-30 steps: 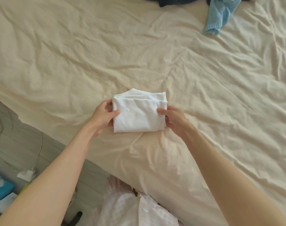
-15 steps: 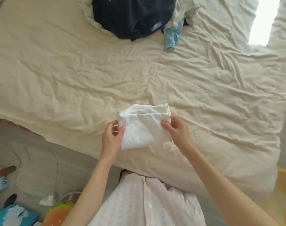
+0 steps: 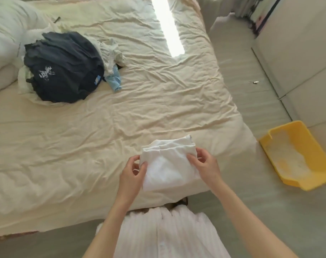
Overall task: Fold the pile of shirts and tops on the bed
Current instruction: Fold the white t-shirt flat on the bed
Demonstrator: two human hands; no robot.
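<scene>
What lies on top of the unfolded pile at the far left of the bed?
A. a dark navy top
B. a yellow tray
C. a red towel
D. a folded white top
A: a dark navy top with a pale print covers the pile, with pale garments showing at its edges.

The folded white top [image 3: 169,164], pinched between the fingers [image 3: 193,158] of both hands, is thin, smooth, matt cloth. Beyond the fingertips the cream bedsheet [image 3: 106,131] is matt, creased cotton-like fabric. The navy shirt [image 3: 63,67] looks a heavier knit. Right of the fingers, the yellow tub [image 3: 281,174] seems glossy plastic.
</scene>
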